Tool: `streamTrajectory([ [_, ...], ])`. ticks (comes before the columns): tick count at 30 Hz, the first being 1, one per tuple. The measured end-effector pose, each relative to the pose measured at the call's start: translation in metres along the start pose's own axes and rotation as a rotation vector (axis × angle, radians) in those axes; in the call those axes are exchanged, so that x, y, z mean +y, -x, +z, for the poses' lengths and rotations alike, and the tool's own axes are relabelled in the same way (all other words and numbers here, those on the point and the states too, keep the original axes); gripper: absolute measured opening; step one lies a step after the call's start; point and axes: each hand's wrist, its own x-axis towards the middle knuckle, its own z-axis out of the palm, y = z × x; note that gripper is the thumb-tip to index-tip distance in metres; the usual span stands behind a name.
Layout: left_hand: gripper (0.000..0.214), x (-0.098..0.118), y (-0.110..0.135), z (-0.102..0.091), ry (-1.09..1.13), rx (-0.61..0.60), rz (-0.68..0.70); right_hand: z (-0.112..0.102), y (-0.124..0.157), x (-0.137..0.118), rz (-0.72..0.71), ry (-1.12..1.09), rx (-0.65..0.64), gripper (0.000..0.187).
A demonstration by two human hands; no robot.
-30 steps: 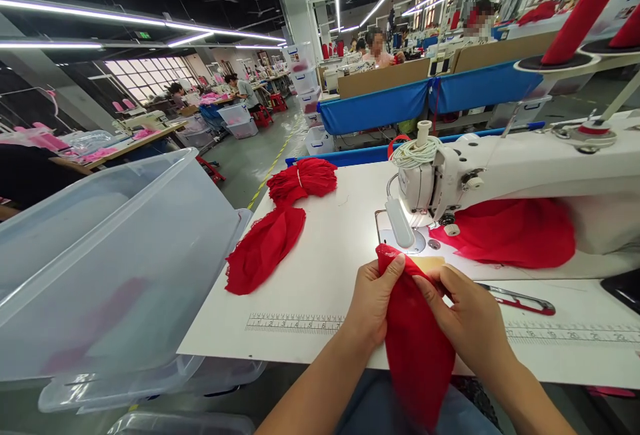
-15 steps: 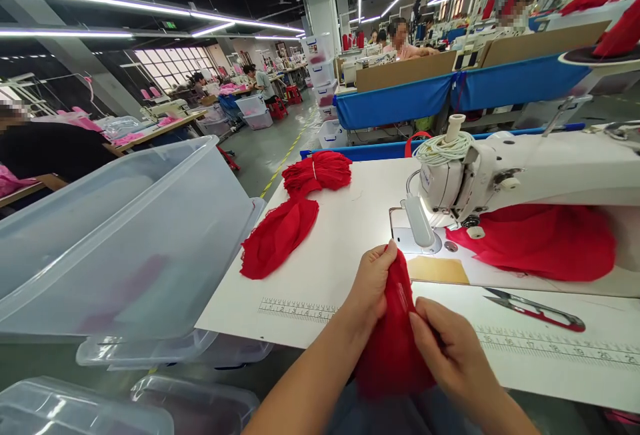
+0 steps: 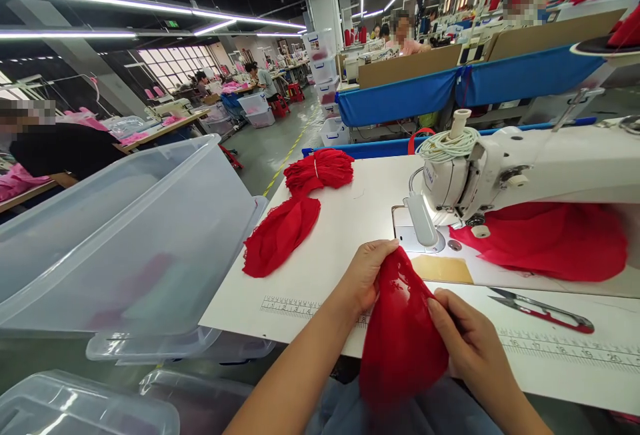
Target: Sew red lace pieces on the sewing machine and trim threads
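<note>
My left hand (image 3: 367,273) pinches the top left edge of a red lace fabric piece (image 3: 403,335) at the near edge of the white sewing table (image 3: 350,228). The piece's right side is gripped by my right hand (image 3: 467,341), whose fingers curl behind the cloth. The fabric hangs down over the table edge toward my lap. Just beyond my hands stands the white sewing machine (image 3: 500,168), its needle area lit, with a tan patch (image 3: 443,268) on the bed in front of it.
A red fabric bundle (image 3: 300,205) lies at the table's left, more red cloth (image 3: 555,240) under the machine arm. Thread snips (image 3: 543,311) rest at right. Clear plastic bins (image 3: 115,248) stand to my left. Other people work at distant tables.
The red piece has spread wider between my hands. My left hand shifted slightly left on its top edge and my right hand moved right and lower along its side.
</note>
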Motion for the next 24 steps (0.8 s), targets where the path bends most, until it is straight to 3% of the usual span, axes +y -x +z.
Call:
streamTrajectory([
  [4, 0.056, -0.005, -0.009, -0.001, -0.051, 0.024, 0.076, 0.003, 0.004, -0.003, 0.003, -0.03, -0.027, 0.034],
  [9, 0.057, -0.013, -0.025, 0.002, -0.043, 0.116, 0.007, 0.016, 0.01, -0.018, -0.254, 0.072, -0.029, 0.035],
  [14, 0.053, -0.002, -0.027, 0.0, 0.007, 0.12, 0.029, -0.002, -0.008, -0.019, -0.135, 0.146, -0.018, 0.037],
  [19, 0.049, 0.005, -0.018, -0.006, -0.024, -0.104, -0.131, -0.026, -0.035, -0.012, -0.02, 0.273, 0.057, 0.04],
  [24, 0.042, -0.002, -0.015, -0.009, -0.096, -0.225, -0.158, -0.028, -0.042, -0.012, 0.034, 0.289, 0.094, 0.035],
])
